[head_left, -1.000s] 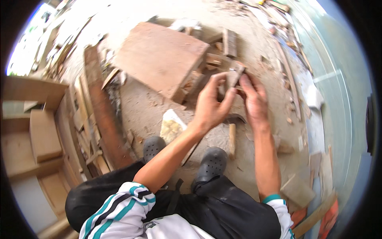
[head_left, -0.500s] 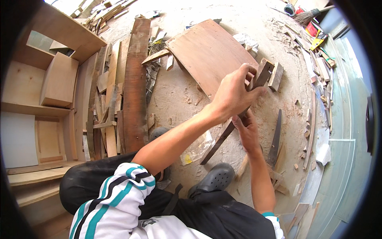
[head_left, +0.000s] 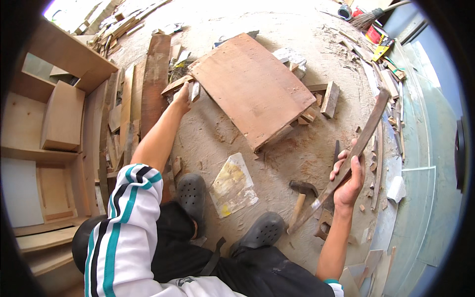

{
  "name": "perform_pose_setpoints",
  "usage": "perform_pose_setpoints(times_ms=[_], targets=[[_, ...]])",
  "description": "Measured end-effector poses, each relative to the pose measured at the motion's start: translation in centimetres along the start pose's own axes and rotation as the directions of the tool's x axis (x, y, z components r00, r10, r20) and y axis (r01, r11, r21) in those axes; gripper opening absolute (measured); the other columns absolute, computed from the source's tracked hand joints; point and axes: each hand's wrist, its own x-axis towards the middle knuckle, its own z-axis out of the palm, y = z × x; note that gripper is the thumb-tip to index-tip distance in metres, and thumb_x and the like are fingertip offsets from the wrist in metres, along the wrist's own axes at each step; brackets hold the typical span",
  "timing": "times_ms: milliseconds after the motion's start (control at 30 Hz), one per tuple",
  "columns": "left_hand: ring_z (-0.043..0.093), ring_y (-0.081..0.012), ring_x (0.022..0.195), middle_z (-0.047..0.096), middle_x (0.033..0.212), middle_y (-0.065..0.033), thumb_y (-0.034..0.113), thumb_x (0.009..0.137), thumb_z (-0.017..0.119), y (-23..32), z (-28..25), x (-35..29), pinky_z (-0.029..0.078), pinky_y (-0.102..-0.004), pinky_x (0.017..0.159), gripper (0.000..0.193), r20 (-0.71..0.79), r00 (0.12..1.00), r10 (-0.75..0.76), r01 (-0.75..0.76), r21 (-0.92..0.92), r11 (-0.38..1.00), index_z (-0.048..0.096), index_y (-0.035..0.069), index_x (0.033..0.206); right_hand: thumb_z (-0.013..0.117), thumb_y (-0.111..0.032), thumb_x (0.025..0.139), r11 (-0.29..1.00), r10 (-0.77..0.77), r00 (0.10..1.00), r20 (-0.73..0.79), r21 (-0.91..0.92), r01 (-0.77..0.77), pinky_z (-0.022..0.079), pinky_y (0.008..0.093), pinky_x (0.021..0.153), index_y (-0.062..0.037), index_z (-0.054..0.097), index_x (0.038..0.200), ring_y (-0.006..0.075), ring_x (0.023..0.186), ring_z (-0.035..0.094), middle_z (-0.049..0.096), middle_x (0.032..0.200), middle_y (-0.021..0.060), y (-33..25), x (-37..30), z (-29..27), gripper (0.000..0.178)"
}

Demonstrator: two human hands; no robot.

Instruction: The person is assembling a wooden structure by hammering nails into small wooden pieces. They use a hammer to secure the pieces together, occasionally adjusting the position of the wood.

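My right hand [head_left: 350, 184] is closed around a long, narrow wooden strip [head_left: 370, 123], holding it up at a slant on the right. My left hand [head_left: 182, 99] reaches forward to a short piece of wood [head_left: 173, 86] that juts out by the left corner of a brown wooden panel [head_left: 252, 89]. Its fingers are mostly hidden, so I cannot tell whether they grip that piece. The panel is raised off the floor, with wood pieces showing beneath its right edge. Below the strip lies a hammer [head_left: 303, 187], its wooden handle partly covered by the strip.
A wooden cabinet frame [head_left: 74, 119] and stacked boards [head_left: 154, 89] stand on the left. A wood block [head_left: 330, 99] lies right of the panel. Glass sheets [head_left: 420, 198] and wood scraps line the right side. A stained flat piece [head_left: 233, 184] lies before my shoes.
My left hand has let go of the wooden strip and moved left to the panel's corner. My right hand has carried the strip to the right, away from the panel.
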Motion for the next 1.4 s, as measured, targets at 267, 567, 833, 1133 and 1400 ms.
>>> perform_pose_setpoints(times_ms=[267, 567, 833, 1133, 1400], targets=[[0.059, -0.0115, 0.072, 0.061, 0.080, 0.0029, 0.056, 0.096, 0.059, 0.6, 5.9, 1.0, 0.048, -0.0305, 0.059, 0.033, 0.589, 0.790, 0.171, -0.286, 0.106, 0.952, 0.064, 0.023, 0.099, 0.048, -0.038, 0.104, 0.948, 0.282, 0.959, -0.010, -0.150, -0.280, 0.044, 0.0248, 0.044, -0.0030, 0.052, 0.140, 0.0098, 0.057, 0.054, 0.061, 0.090, 0.0065, 0.4, -3.4, -5.6, 0.050], [0.068, -0.0378, 0.099, 0.071, 0.104, -0.0292, 0.063, 0.094, 0.061, 5.3, 0.9, 5.3, 0.051, -0.0434, 0.088, 0.084, 0.141, 0.876, 0.460, -0.475, 0.405, 0.781, 0.062, -0.017, 0.120, 0.048, -0.040, 0.105, 0.922, 0.381, 0.917, 0.122, 0.020, -0.386, 0.044, 0.0246, 0.044, -0.0033, 0.053, 0.137, 0.0094, 0.054, 0.055, 0.061, 0.084, 0.0059, 1.0, -3.2, -4.5, 0.049], [0.067, -0.0217, 0.087, 0.072, 0.095, -0.0126, 0.055, 0.096, 0.065, 16.9, -7.1, -4.5, 0.051, -0.0379, 0.079, 0.061, 0.089, 0.160, 0.983, -0.936, 0.330, 0.123, 0.065, -0.002, 0.118, 0.049, -0.039, 0.105, 0.928, 0.368, 0.918, 0.145, -0.115, -0.354, 0.045, 0.0249, 0.047, -0.0018, 0.054, 0.137, 0.0096, 0.056, 0.055, 0.060, 0.084, 0.0051, -0.1, -2.3, -3.0, 0.049], [0.068, -0.0242, 0.078, 0.072, 0.090, -0.0123, 0.032, 0.096, 0.072, 11.9, 0.4, -22.9, 0.054, -0.0390, 0.072, 0.031, 0.352, -0.080, 0.933, -0.971, 0.183, -0.152, 0.068, 0.007, 0.113, 0.052, -0.035, 0.106, 0.964, 0.243, 0.947, 0.210, -0.159, -0.212, 0.046, 0.0246, 0.049, -0.0027, 0.055, 0.130, 0.0087, 0.058, 0.055, 0.061, 0.086, 0.0039, -1.8, -1.5, -0.3, 0.040], [0.070, -0.0367, 0.083, 0.072, 0.097, -0.0165, 0.027, 0.093, 0.075, 2.9, 8.0, -27.1, 0.055, -0.0439, 0.071, 0.028, 0.419, -0.090, 0.903, -0.995, -0.066, -0.069, 0.064, 0.007, 0.111, 0.053, -0.035, 0.106, 0.960, 0.243, 0.957, 0.157, -0.182, -0.214, 0.046, 0.0247, 0.051, -0.0048, 0.056, 0.125, 0.0096, 0.060, 0.056, 0.060, 0.086, 0.0041, -2.1, -3.0, -2.0, 0.036]])
